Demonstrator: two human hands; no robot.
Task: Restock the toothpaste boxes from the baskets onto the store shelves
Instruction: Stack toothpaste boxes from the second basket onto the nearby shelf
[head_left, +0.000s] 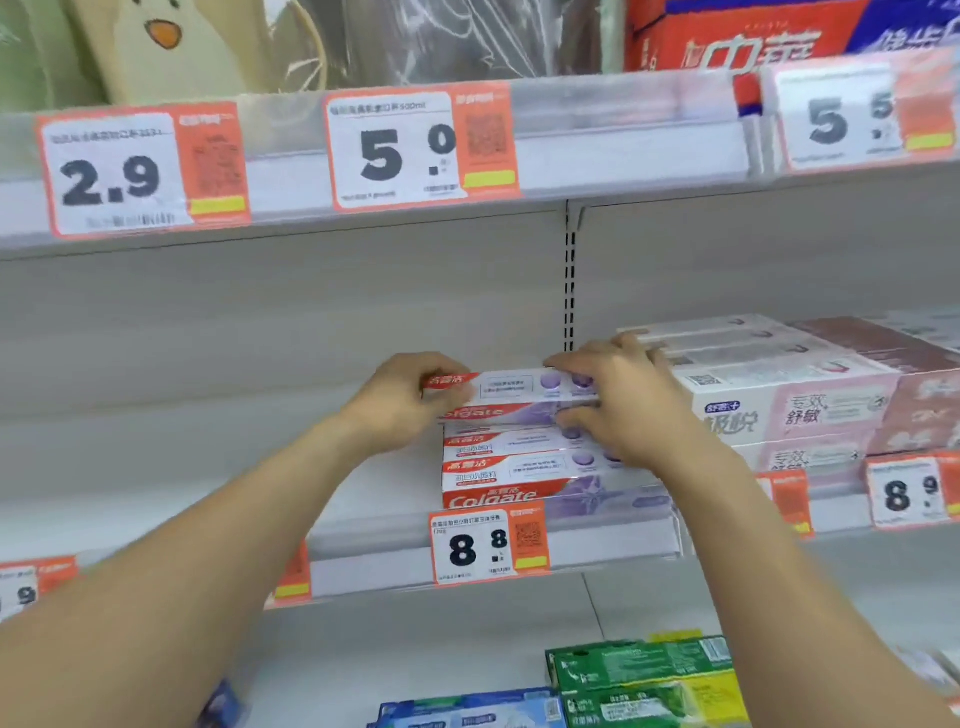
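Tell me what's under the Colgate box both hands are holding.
Under the top Colgate box sit more stacked Colgate boxes. The right hand covers their right ends; the left hand grips the left end.

Colgate boxes (511, 470) left of pink boxes (810, 395)

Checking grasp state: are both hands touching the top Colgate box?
Touching. Head view: left hand grips the top Colgate box at its left end, right hand its right.

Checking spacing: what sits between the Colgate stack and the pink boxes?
Nothing but the right hand; in the head view, the Colgate stack practically abuts the pink boxes.
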